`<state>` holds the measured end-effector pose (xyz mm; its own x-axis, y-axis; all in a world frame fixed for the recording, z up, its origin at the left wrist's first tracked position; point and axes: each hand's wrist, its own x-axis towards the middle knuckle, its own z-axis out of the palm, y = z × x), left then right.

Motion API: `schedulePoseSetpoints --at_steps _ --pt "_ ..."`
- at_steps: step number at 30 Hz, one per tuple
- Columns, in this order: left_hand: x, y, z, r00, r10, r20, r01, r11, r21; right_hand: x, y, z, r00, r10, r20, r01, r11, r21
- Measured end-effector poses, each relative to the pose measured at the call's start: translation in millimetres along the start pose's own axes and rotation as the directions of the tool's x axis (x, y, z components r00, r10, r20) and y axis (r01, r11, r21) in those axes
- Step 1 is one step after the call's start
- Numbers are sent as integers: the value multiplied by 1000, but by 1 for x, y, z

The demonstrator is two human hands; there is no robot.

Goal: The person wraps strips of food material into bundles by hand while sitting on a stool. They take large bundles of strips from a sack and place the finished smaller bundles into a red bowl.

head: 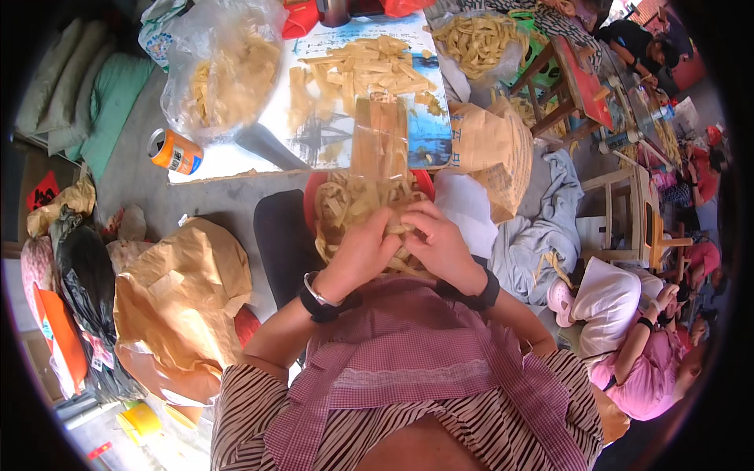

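Note:
My left hand (pixel 365 241) and my right hand (pixel 436 241) meet over a red tub (pixel 308 203) in my lap, which is full of pale yellow strips (pixel 339 203). Between the fingertips of both hands is a small piece of yellow strip (pixel 400 228); its ends are hidden by the fingers. Just beyond the tub, a wooden board wrapped in clear plastic (pixel 382 138) lies at the table's near edge and juts over it. Many flat yellow strips (pixel 353 68) lie loose and heaped on the table behind the board.
On the table (pixel 218 175) are a plastic bag of strips (pixel 230 82) and an orange can (pixel 175 152). A paper sack (pixel 495 147) and a red-topped stool (pixel 583 82) stand right. A large brown paper bag (pixel 182 300) is at left. Other people sit at the far right, one in pink (pixel 642 371).

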<state>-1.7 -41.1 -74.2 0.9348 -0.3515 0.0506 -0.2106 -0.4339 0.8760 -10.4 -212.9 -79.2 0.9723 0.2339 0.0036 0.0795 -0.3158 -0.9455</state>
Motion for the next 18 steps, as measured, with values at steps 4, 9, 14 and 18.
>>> schedulePoseSetpoints --at_steps 4,9,14,18 --pt "3 8 -6 994 -98 43 97 995 33 3 8 0 979 -201 -15 197 971 -136" --pt "8 18 -20 989 145 -11 -143 982 124 5 7 -14 894 236 380 -409 774 483" --pt "5 22 -17 950 296 -97 -279 948 157 7 -2 -19 837 201 509 -532 519 669" --pt "-2 22 -16 983 171 -69 -158 972 172 11 -4 -16 874 318 367 -466 762 449"
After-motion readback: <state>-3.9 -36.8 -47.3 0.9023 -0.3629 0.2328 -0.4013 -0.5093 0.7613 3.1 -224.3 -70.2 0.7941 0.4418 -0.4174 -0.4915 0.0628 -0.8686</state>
